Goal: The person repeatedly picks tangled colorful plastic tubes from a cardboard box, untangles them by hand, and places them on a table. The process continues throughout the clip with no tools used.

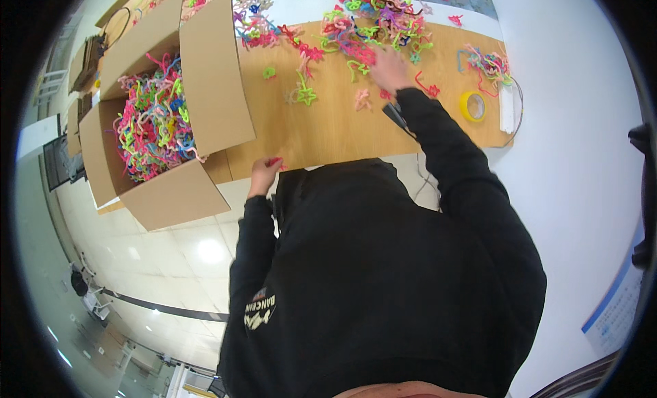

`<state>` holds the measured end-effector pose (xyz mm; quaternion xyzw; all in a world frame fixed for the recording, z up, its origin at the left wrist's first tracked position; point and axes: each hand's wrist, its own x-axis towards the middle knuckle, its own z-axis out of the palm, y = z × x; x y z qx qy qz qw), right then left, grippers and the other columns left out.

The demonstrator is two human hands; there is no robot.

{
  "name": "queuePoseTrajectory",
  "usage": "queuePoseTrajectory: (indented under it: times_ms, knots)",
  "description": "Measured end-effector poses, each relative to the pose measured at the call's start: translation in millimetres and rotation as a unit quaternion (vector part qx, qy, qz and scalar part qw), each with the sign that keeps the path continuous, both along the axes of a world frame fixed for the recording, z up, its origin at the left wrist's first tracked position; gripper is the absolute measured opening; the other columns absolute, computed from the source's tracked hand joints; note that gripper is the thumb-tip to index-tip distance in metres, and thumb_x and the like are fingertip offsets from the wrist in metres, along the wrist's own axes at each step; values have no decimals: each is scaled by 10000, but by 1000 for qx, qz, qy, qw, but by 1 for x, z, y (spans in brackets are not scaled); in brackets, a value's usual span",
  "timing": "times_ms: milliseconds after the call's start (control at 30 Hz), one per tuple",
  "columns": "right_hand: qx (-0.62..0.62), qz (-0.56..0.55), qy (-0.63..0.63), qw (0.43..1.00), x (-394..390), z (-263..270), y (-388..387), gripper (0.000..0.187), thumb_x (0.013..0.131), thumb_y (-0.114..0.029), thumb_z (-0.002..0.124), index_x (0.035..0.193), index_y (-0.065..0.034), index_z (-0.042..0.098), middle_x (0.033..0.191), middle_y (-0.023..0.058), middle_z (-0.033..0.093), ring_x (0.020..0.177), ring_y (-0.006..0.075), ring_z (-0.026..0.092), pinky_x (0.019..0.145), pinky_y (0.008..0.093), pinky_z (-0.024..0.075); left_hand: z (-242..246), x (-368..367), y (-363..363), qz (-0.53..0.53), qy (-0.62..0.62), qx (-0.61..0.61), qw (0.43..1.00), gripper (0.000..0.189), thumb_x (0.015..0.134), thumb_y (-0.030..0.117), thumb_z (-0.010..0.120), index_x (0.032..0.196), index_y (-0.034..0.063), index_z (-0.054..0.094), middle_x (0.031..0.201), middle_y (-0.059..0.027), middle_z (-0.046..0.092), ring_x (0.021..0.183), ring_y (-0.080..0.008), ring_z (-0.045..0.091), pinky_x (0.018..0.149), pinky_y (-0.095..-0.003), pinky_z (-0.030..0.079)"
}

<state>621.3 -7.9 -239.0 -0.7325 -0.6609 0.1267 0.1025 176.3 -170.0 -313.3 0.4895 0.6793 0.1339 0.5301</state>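
My left hand is at the front edge of the wooden table, its fingers closed on a small red fuzzy pipe-cleaner piece. My right hand reaches across to the near side of a heap of coloured pipe-cleaner pieces. Its fingers touch a pink bunch; the fingertips are partly hidden, so a grip on it is not plain. Loose on the table near the hands lie a green star-shaped piece, a pale pink piece and a red piece.
An open cardboard box full of pipe-cleaner pieces stands at the left, flaps spread outward. Yellow tape, a white power strip with a cable and a small tangle are at the right. A dark device lies beside my right sleeve.
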Motion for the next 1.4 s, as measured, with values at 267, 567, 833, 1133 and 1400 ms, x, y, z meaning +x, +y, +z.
queuePoseTrajectory:
  times_ms: [267,567,833,1133,1400]
  knots:
    - [-94,-3,30,995,-62,-19,91,771,870,-349,641,1521,-367,230,1529,197,272,1386,455,295,1026,677,331,156,-21,-69,71,-101,-30,992,140,889,96,702,942,-34,701,864,-51,699,822,-107,629,766,-251,493]
    - [-93,36,77,992,-48,-55,72,648,819,-225,694,1400,-260,408,1256,191,502,1162,414,548,888,546,501,208,-12,-62,118,-154,3,981,107,885,38,695,966,-30,678,960,-67,690,857,-130,653,803,-266,527]
    - [28,-29,412,910,-21,-33,66,678,783,-171,734,1372,-18,436,1305,185,552,1177,278,566,986,364,461,241,-10,13,-18,-169,52,984,107,878,9,686,974,-32,658,950,-63,675,864,-128,651,803,-263,528]
    - [117,-71,783,607,-4,109,14,518,936,38,507,1394,-145,347,1190,75,565,982,186,643,742,364,600,264,-19,82,-95,-232,70,966,69,927,7,630,976,-35,604,890,-34,637,852,-125,652,762,-247,518]
    - [129,-71,856,496,-55,167,-39,475,1008,-30,439,1431,-229,351,1237,72,586,1041,229,648,829,447,581,262,-32,103,-126,-228,131,957,106,947,44,618,1010,-38,593,901,-49,637,868,-135,657,776,-250,504]
